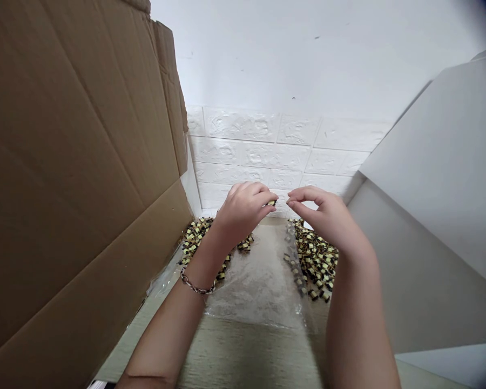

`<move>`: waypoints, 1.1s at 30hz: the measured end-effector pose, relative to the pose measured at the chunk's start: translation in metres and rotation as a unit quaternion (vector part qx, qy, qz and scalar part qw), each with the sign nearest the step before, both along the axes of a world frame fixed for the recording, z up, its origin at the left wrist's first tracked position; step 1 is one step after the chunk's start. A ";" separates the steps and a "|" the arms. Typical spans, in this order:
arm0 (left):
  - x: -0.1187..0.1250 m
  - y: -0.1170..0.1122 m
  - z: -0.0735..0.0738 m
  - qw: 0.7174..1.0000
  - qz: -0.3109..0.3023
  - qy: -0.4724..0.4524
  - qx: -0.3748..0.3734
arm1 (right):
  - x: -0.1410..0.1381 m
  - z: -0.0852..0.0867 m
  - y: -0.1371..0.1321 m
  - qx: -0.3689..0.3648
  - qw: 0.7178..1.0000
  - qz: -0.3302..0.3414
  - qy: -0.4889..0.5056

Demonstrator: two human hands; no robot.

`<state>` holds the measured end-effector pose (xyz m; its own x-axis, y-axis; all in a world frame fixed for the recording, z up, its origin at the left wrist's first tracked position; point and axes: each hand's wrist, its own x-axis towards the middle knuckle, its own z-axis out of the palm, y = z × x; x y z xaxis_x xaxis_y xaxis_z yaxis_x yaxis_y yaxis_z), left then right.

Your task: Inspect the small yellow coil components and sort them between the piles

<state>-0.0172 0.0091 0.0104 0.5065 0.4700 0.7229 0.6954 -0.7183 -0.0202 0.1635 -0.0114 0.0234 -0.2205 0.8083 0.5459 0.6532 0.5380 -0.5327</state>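
The small component (272, 203) is a blocky piece, pale yellow with black at its edges, held up near the middle of the view and partly hidden by fingers. The left hand (243, 208) grasps it, its grip nearly closed, with thumb and fingertip on either side. The right hand (322, 212) is just beside it at 3 o'clock, thumb and forefinger curved into a ring, their tips almost meeting; I cannot tell whether this grip pinches anything. From the component, a left pile (195, 237) of similar yellow-and-black pieces lies at 8 o'clock, a right pile (318, 262) between 4 and 5, and clear plastic (259, 286) at 6 o'clock on the surface (247, 354).
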 end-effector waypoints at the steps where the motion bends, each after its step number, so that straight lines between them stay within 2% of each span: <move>1: 0.000 0.000 0.000 1.000 0.000 0.001 0.001 | 0.000 0.000 0.000 0.001 1.000 -0.001 -0.003; 6: 0.001 0.000 0.001 1.000 -0.020 -0.020 -0.003 | 0.001 0.001 -0.002 -0.001 1.000 -0.002 0.007; 14: 0.000 -0.005 0.005 0.990 -0.079 -0.117 -0.026 | 0.002 0.006 -0.008 -0.015 0.998 0.011 0.056; 20: 0.001 -0.007 0.007 0.980 -0.112 -0.165 -0.017 | 0.002 0.006 -0.011 -0.016 0.997 0.025 0.067; 27: 0.001 -0.010 0.009 0.978 -0.096 -0.183 -0.009 | 0.000 0.007 -0.012 -0.026 0.998 0.041 0.037; 33: 0.001 -0.009 0.007 0.989 -0.046 -0.136 0.025 | 0.001 0.007 -0.012 -0.044 0.998 0.035 0.032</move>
